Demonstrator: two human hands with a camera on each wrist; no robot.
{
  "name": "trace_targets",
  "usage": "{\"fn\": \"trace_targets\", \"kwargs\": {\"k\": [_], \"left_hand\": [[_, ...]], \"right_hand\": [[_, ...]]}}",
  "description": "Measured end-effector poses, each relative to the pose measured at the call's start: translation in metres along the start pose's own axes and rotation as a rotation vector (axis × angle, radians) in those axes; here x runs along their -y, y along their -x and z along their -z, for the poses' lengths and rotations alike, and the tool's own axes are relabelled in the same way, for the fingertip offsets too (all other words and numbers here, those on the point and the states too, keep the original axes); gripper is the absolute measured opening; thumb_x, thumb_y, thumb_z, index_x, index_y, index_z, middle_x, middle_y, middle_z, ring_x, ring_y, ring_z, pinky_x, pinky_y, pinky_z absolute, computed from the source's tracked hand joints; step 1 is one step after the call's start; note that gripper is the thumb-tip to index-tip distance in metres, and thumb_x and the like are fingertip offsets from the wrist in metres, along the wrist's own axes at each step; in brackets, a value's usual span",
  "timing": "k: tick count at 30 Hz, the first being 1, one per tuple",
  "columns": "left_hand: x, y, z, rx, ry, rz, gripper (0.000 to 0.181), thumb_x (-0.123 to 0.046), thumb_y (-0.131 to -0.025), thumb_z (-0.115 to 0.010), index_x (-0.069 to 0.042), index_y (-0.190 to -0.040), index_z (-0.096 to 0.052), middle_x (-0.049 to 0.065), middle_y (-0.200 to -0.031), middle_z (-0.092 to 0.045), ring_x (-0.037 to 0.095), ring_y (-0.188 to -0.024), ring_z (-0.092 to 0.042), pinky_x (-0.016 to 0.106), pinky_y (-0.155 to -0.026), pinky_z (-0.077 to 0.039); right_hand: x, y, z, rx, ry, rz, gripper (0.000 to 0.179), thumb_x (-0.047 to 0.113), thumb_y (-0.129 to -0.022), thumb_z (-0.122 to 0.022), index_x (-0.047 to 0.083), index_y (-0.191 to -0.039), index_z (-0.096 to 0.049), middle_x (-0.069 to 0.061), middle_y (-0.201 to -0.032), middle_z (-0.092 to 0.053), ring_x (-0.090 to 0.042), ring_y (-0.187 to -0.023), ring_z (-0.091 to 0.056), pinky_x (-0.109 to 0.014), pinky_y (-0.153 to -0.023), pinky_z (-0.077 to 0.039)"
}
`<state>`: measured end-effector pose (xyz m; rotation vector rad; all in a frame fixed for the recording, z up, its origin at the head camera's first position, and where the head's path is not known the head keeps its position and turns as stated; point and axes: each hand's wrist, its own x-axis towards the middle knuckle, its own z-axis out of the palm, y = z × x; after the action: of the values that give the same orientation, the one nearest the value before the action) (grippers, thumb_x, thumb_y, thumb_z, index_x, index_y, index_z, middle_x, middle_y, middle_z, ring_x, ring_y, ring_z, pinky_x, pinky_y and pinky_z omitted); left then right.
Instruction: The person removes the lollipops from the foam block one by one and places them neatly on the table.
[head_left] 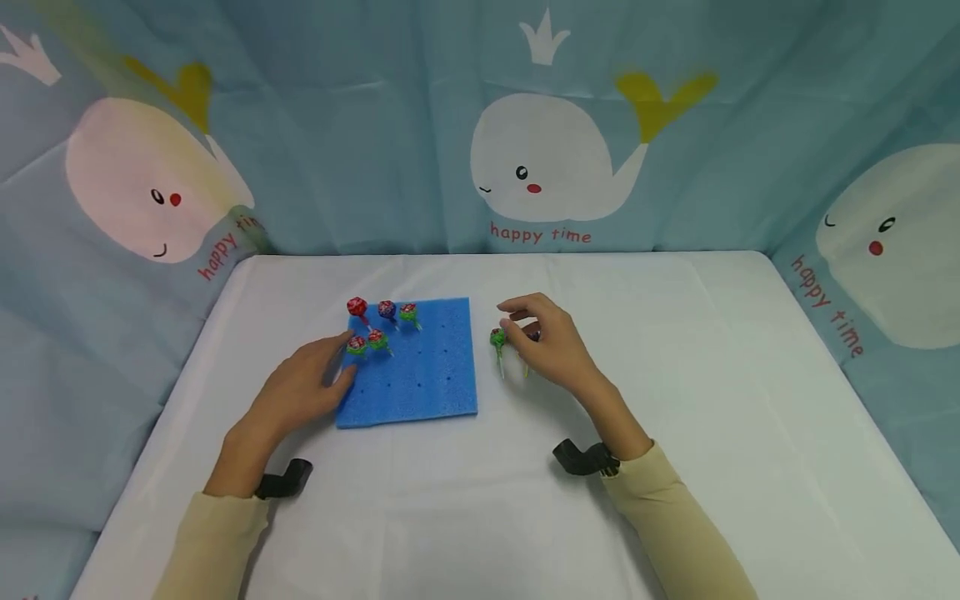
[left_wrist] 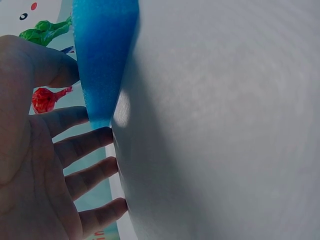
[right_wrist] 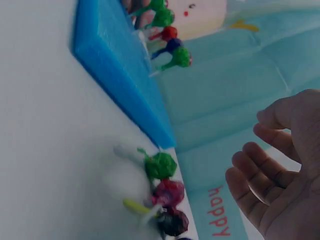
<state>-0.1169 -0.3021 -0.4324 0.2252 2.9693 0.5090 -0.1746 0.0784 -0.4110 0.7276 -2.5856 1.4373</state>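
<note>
A blue foam board [head_left: 427,358] with small holes lies left of centre, several wrapped lollipops standing in its upper left part. Among them are a red lollipop [head_left: 357,307], a blue lollipop [head_left: 387,309] and a green lollipop [head_left: 408,312]. My left hand [head_left: 300,385] rests with spread fingers along the board's left edge, its fingertips against the foam in the left wrist view. To the right of the board, my right hand [head_left: 553,343] hovers over loose lollipops, fingers loosely bent and holding nothing. Beneath it lie a green lollipop [right_wrist: 161,165], a pink lollipop [right_wrist: 168,193] and a dark lollipop [right_wrist: 173,222].
A white cloth [head_left: 465,508] covers the table. Behind it and along both sides hangs a light blue curtain [head_left: 360,167] printed with whales. Black wrist mounts [head_left: 285,479] sit at the cuffs of the beige sleeves [head_left: 213,542].
</note>
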Motion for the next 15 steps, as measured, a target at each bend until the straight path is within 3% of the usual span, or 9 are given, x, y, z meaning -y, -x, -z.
{"fn": "trace_targets", "kwargs": {"k": [5, 15], "left_hand": [[-0.002, 0.000, 0.002, 0.001, -0.007, 0.003, 0.066, -0.032, -0.105, -0.058, -0.004, -0.163, -0.039, 0.027, -0.161, -0.048, 0.051, -0.150, -0.043, 0.070, -0.122, -0.037], [-0.001, -0.002, 0.000, -0.001, -0.002, -0.009, 0.066, -0.033, -0.106, -0.057, -0.005, -0.163, -0.039, 0.027, -0.161, -0.048, 0.051, -0.150, -0.043, 0.070, -0.122, -0.037]], "right_hand": [[0.009, -0.006, -0.018, 0.089, -0.035, 0.038, 0.031, 0.015, -0.104, -0.066, 0.002, -0.132, -0.068, -0.018, -0.130, -0.068, -0.029, -0.117, -0.070, -0.047, -0.094, -0.065], [0.017, -0.016, -0.049, 0.154, -0.037, 0.086, 0.029, 0.013, -0.103, -0.067, 0.002, -0.130, -0.069, -0.018, -0.129, -0.069, -0.029, -0.116, -0.071, -0.041, -0.093, -0.064]]}}
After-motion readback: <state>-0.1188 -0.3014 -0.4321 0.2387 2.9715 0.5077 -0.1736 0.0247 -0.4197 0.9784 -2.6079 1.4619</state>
